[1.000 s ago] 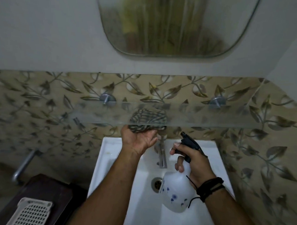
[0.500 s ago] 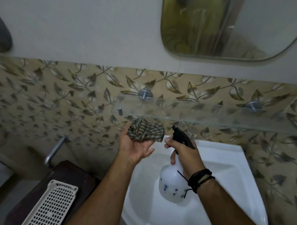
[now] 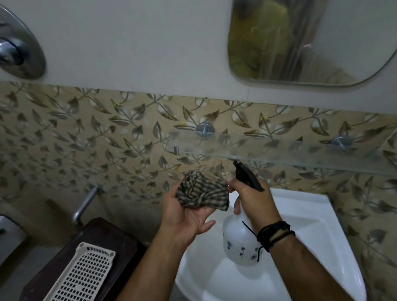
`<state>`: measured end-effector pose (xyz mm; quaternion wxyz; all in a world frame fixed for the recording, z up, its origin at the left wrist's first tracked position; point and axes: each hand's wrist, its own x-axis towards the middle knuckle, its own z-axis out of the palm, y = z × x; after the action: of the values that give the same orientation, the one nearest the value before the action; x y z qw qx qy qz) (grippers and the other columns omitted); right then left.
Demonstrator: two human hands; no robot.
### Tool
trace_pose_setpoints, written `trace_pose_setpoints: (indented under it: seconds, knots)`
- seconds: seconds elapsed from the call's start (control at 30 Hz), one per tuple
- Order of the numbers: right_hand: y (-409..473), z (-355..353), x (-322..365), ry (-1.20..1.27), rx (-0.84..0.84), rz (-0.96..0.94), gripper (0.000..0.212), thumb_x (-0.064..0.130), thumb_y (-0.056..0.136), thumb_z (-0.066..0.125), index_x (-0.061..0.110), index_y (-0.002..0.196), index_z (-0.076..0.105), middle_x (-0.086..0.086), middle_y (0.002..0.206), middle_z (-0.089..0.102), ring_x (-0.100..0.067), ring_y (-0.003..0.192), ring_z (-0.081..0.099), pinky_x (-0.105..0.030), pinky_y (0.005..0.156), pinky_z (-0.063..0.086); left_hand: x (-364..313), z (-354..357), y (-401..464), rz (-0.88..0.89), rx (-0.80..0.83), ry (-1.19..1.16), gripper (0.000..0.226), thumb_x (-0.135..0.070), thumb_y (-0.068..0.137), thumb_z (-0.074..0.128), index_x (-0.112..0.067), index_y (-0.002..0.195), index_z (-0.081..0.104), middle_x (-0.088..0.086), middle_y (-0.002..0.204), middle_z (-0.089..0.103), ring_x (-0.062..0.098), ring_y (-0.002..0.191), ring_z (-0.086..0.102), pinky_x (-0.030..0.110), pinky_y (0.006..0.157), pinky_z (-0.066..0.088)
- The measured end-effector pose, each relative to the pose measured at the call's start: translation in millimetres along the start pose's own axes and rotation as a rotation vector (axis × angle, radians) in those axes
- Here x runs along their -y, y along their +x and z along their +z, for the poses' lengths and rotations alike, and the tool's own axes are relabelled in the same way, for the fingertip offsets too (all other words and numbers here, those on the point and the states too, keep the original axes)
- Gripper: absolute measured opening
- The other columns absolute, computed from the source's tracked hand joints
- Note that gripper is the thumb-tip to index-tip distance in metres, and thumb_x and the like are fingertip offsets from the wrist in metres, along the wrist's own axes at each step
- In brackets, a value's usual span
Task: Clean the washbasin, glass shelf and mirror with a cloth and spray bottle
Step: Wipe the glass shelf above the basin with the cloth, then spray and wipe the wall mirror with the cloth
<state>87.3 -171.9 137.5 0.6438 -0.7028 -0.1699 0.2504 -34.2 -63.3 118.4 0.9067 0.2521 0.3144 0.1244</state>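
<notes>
My left hand (image 3: 185,214), palm up, holds a bunched checked cloth (image 3: 202,192) left of the white washbasin (image 3: 312,226). My right hand (image 3: 253,199) grips the neck of a white spray bottle (image 3: 239,238) with blue flowers, a finger on the trigger. Its black nozzle (image 3: 246,175) points up and left, just beside the cloth. The glass shelf (image 3: 284,151) runs along the leaf-patterned tiles just above both hands. The mirror (image 3: 311,39) hangs at the upper right, streaked.
A chrome wall fitting (image 3: 15,46) sits at the upper left. A metal pipe (image 3: 84,205) juts from the tiles below. A dark stool (image 3: 88,248) with a white perforated plastic tray (image 3: 82,277) stands left of the basin.
The view has swung left, so the basin and mirror now sit to the right. My left hand brought the cloth down from under the shelf, and the nozzle moved close beside it.
</notes>
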Motion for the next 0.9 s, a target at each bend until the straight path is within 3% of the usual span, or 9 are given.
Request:
trace_pose_setpoints:
  seconds: [0.2, 0.37, 0.47, 0.57, 0.67, 0.73, 0.77, 0.83, 0.9]
  knots:
    - [8, -11, 57, -0.022, -0.019, -0.128, 0.032, 0.021, 0.093, 0.072, -0.008, 0.103, 0.065, -0.037, 0.091, 0.061, -0.025, 0.043, 0.045, -0.037, 0.056, 0.043, -26, 57, -18, 0.111, 0.067, 0.060, 0.057, -0.059, 0.094, 0.045, -0.019, 0.127, 0.068, 0.004, 0.118, 0.075, 0.024, 0.101, 0.075, 0.052, 0.101, 0.022]
    - [22, -23, 114, -0.041, -0.021, -0.236, 0.032, 0.019, 0.095, 0.069, -0.012, 0.098, 0.062, -0.020, 0.080, 0.051, -0.026, 0.044, 0.044, -0.037, 0.054, 0.041, -53, 110, -24, 0.227, 0.084, 0.096, 0.053, -0.056, 0.093, 0.050, -0.019, 0.127, 0.067, 0.002, 0.117, 0.075, 0.025, 0.101, 0.075, 0.044, 0.094, 0.035]
    - [30, -32, 146, -0.042, -0.032, -0.297, 0.034, 0.017, 0.094, 0.068, -0.016, 0.095, 0.058, -0.027, 0.077, 0.047, -0.028, 0.045, 0.043, -0.039, 0.055, 0.039, -71, 147, -29, 0.327, 0.112, 0.165, 0.049, -0.057, 0.094, 0.049, -0.023, 0.124, 0.069, -0.001, 0.115, 0.076, 0.024, 0.100, 0.075, 0.052, 0.098, 0.021]
    - [37, -42, 177, -0.010, -0.033, -0.332, 0.033, 0.020, 0.097, 0.069, -0.012, 0.099, 0.062, -0.028, 0.083, 0.055, -0.029, 0.053, 0.046, -0.041, 0.056, 0.041, -95, 186, -33, 0.447, 0.109, 0.246, 0.046, -0.055, 0.096, 0.049, -0.023, 0.120, 0.071, -0.002, 0.115, 0.076, 0.024, 0.106, 0.071, 0.045, 0.094, 0.032]
    - [41, -51, 211, -0.012, 0.012, -0.385, 0.017, 0.027, 0.100, 0.068, 0.014, 0.089, 0.064, -0.018, 0.090, 0.066, -0.028, 0.056, 0.049, -0.044, 0.064, 0.044, -125, 232, -41, 0.652, 0.116, 0.313, 0.037, -0.048, 0.100, 0.050, -0.021, 0.112, 0.072, 0.002, 0.107, 0.076, 0.023, 0.098, 0.070, 0.038, 0.081, 0.048]
    - [44, -55, 237, 0.019, 0.043, -0.436, 0.002, 0.026, 0.101, 0.067, 0.025, 0.101, 0.066, -0.014, 0.093, 0.067, -0.025, 0.051, 0.048, -0.038, 0.059, 0.046, -151, 264, -45, 0.843, 0.070, 0.406, 0.027, -0.044, 0.103, 0.047, -0.027, 0.099, 0.069, -0.007, 0.091, 0.072, 0.016, 0.089, 0.067, 0.030, 0.066, 0.044]
    - [45, -58, 250, 0.027, 0.041, -0.460, 0.007, 0.025, 0.100, 0.068, 0.026, 0.107, 0.066, -0.015, 0.094, 0.067, -0.023, 0.052, 0.049, -0.034, 0.053, 0.046, -168, 279, -45, 0.973, 0.043, 0.459, 0.027, -0.042, 0.105, 0.046, -0.028, 0.095, 0.067, -0.009, 0.090, 0.071, 0.016, 0.089, 0.067, 0.031, 0.066, 0.046]
    - [48, -64, 275, 0.032, 0.025, -0.503, 0.014, 0.025, 0.099, 0.070, 0.021, 0.113, 0.069, -0.017, 0.093, 0.065, -0.020, 0.055, 0.050, -0.026, 0.044, 0.045, -203, 310, -41, 1.264, 0.000, 0.610, 0.031, -0.044, 0.104, 0.043, -0.026, 0.106, 0.068, -0.006, 0.102, 0.072, 0.018, 0.101, 0.066, 0.043, 0.085, 0.055]
    - [51, -71, 297, 0.028, 0.024, -0.548, 0.021, 0.026, 0.099, 0.070, 0.020, 0.119, 0.069, -0.017, 0.092, 0.065, -0.018, 0.051, 0.050, -0.024, 0.042, 0.045, -239, 339, -36, 1.512, -0.035, 0.773, 0.038, -0.045, 0.103, 0.039, -0.026, 0.127, 0.061, -0.004, 0.118, 0.066, 0.017, 0.111, 0.060, 0.048, 0.101, 0.051]
